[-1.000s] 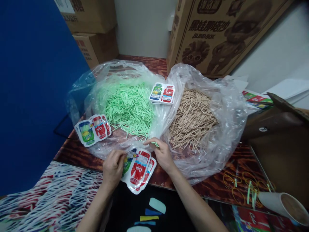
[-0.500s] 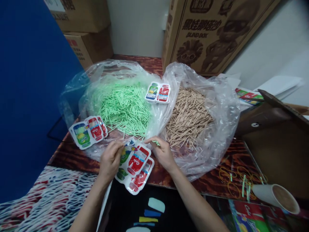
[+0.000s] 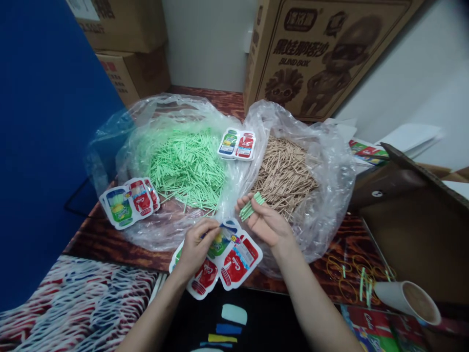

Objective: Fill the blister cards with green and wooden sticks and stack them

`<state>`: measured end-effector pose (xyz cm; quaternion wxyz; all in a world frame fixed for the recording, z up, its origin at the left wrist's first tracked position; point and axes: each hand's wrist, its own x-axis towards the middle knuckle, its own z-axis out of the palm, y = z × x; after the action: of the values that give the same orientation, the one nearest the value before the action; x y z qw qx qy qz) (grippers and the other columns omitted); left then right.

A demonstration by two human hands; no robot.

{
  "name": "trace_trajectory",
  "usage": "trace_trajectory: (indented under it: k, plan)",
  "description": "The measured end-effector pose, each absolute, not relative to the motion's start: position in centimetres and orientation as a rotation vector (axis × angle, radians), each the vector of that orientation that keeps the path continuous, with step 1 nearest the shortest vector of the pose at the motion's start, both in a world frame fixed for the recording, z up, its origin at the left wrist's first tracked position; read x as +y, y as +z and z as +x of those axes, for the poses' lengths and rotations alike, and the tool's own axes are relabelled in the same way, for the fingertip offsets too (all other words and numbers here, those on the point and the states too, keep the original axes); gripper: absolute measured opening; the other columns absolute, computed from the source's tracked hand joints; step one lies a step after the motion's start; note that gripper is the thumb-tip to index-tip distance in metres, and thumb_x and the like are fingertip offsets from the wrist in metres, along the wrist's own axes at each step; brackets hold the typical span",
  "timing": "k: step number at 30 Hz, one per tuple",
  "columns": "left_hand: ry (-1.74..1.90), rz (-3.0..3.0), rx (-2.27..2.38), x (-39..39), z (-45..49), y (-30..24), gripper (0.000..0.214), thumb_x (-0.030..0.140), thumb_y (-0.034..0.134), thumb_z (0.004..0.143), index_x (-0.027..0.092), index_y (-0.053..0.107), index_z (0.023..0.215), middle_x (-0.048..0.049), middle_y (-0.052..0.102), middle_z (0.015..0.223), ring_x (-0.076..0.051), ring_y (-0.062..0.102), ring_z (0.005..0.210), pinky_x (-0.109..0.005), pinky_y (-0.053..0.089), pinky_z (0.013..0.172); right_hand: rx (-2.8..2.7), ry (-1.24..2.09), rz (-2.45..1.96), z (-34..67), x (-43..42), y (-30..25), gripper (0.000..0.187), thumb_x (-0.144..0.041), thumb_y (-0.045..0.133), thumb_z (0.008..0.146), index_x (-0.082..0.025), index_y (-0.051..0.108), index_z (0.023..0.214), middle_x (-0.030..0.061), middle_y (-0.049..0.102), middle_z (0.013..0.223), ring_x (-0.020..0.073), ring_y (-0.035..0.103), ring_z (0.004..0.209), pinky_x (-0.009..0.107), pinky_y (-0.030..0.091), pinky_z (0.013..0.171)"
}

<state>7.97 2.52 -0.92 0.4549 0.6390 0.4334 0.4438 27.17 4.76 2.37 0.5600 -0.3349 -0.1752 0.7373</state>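
Observation:
My left hand (image 3: pixel 196 247) pinches the top edge of a bottle-printed packet (image 3: pixel 234 254) that lies on other packets at the table's front edge. Palm up just right of it, my right hand (image 3: pixel 266 222) holds a small bunch of green sticks (image 3: pixel 251 206) between thumb and fingers. A heap of green sticks (image 3: pixel 185 166) fills the clear bag at the left. Tan sticks (image 3: pixel 286 173) fill the clear bag (image 3: pixel 330 166) at the right.
More packets (image 3: pixel 126 201) lie at the left on the plastic, and one packet (image 3: pixel 237 144) sits between the bags. Cardboard boxes (image 3: pixel 315 54) stand behind. A paper cup (image 3: pixel 410 300) and rubber bands (image 3: pixel 348 281) lie at the right. A blue panel (image 3: pixel 44 122) stands left.
My right hand turned palm up and lifted, showing the green sticks. My left hand slid right and took the top packet's edge; the packet shifted right.

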Motion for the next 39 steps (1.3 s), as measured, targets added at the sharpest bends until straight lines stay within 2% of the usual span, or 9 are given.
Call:
trace_trajectory:
  k: [7, 13, 18, 25, 30, 34, 36, 39]
  plan:
    - [1.067, 1.488, 1.067, 2.6, 8.9, -1.2, 0.013, 0.026, 0.059, 0.085, 0.019, 0.066, 0.076, -0.0031, 0.064, 0.084, -0.017, 0.059, 0.08, -0.027, 0.046, 0.075, -0.405, 1.849, -0.759, 26.9, 4.5, 3.4, 0.005, -0.017, 0.058, 0.085, -0.02, 0.057, 0.081, 0.0027, 0.075, 0.09, 0.017, 0.069, 0.098, 0.038, 0.046, 0.1]
    - [1.072, 1.436, 1.075, 2.4, 9.1, -1.6, 0.015, 0.028, 0.059, 0.084, 0.018, 0.067, 0.077, -0.0041, 0.064, 0.083, -0.018, 0.059, 0.079, -0.028, 0.047, 0.074, -0.473, 1.923, -0.821, 26.7, 3.5, 3.0, 0.003, -0.019, 0.059, 0.084, -0.019, 0.057, 0.086, 0.0073, 0.075, 0.092, 0.0219, 0.071, 0.089, 0.045, 0.052, 0.089]
    - [1.005, 1.42, 1.035, 2.4, 9.6, -1.2, 0.016, 0.029, 0.059, 0.084, 0.018, 0.068, 0.079, -0.0028, 0.064, 0.08, -0.017, 0.059, 0.077, -0.027, 0.046, 0.07, -0.379, 1.923, -0.832, 27.3, 3.6, 2.8, 0.003, -0.017, 0.057, 0.086, -0.02, 0.057, 0.088, 0.0041, 0.075, 0.089, 0.0186, 0.071, 0.09, 0.039, 0.054, 0.087]
    - [0.926, 1.397, 0.99, 2.5, 9.7, -0.7, 0.018, 0.03, 0.059, 0.083, 0.017, 0.069, 0.074, -0.0026, 0.063, 0.075, -0.016, 0.056, 0.071, -0.026, 0.045, 0.066, -0.365, 1.932, -0.831, 27.5, 4.5, 2.8, 0.008, -0.018, 0.054, 0.089, -0.019, 0.059, 0.082, 0.0044, 0.075, 0.086, 0.0181, 0.071, 0.088, 0.041, 0.051, 0.094]
    - [0.93, 1.104, 1.0, 2.3, 9.7, -1.3, 0.017, 0.033, 0.065, 0.078, 0.017, 0.068, 0.075, -0.0006, 0.062, 0.071, -0.014, 0.055, 0.065, -0.024, 0.045, 0.06, -0.35, 1.86, -0.867, 26.7, 3.8, 3.3, 0.004, -0.019, 0.057, 0.086, -0.019, 0.057, 0.082, 0.0038, 0.075, 0.08, 0.0194, 0.071, 0.084, 0.039, 0.056, 0.082]
    - [0.989, 1.091, 1.025, 2.2, 9.8, -1.5, 0.017, 0.033, 0.065, 0.078, 0.017, 0.069, 0.076, -0.0019, 0.065, 0.076, -0.016, 0.058, 0.071, -0.026, 0.047, 0.065, -0.573, 1.832, -0.924, 26.3, 2.8, 3.9, 0.01, -0.021, 0.066, 0.079, -0.018, 0.056, 0.08, 0.008, 0.074, 0.094, 0.0213, 0.07, 0.084, 0.038, 0.056, 0.077]
    - [1.025, 1.192, 1.009, 2.3, 9.9, -1.4, 0.016, 0.032, 0.064, 0.08, 0.018, 0.071, 0.077, -0.0033, 0.066, 0.082, -0.018, 0.06, 0.078, -0.027, 0.048, 0.072, -0.715, 1.837, -0.978, 26.5, 2.3, 4.2, 0.016, -0.025, 0.069, 0.077, -0.017, 0.057, 0.084, 0.0078, 0.072, 0.102, 0.02, 0.069, 0.084, 0.034, 0.056, 0.076]
    - [1.099, 1.221, 1.014, 2.5, 10.1, -1.5, 0.013, 0.029, 0.063, 0.08, 0.019, 0.072, 0.081, -0.0042, 0.068, 0.088, -0.019, 0.061, 0.086, -0.029, 0.047, 0.079, -0.969, 1.742, -1.107, 27.3, 1.7, 4.9, 0.032, -0.031, 0.066, 0.081, -0.023, 0.056, 0.11, 0.0062, 0.066, 0.115, 0.0184, 0.066, 0.095, 0.032, 0.054, 0.08]
